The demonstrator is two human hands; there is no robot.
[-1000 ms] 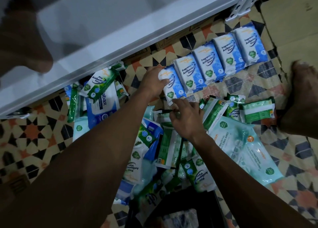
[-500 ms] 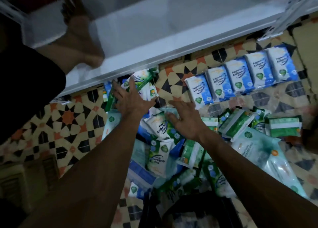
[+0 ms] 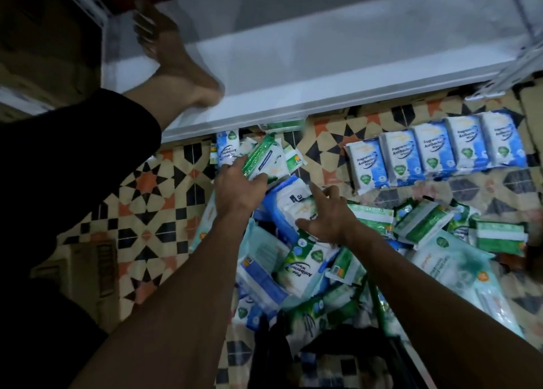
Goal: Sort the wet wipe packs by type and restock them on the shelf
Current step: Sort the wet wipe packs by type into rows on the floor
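A heap of mixed wet wipe packs lies on the patterned floor below the white shelf [image 3: 338, 74]. My left hand [image 3: 238, 189] grips a green-and-white wipe pack [image 3: 266, 158] at the top of the heap, thumb under it and fingers along its left edge. My right hand [image 3: 326, 215] hovers with fingers spread over a blue-and-white pack [image 3: 289, 202], thumb touching it. Several blue fragrance antibacterial packs [image 3: 435, 153] stand in a neat row on the floor at the right. A pine antibacterial pack [image 3: 305, 266] lies just below my right hand.
A bare foot [image 3: 176, 62] rests on the shelf's left end. Green packs [image 3: 423, 224] and large teal packs [image 3: 458, 274] lie to the right of the heap. A dark basket [image 3: 338, 347] sits at the bottom. A shelf bracket [image 3: 505, 74] stands at the right.
My left hand left the blue row, went left to the packs by the shelf edge and took hold of a green pack. My right hand opened and shifted onto the blue-and-white pack.
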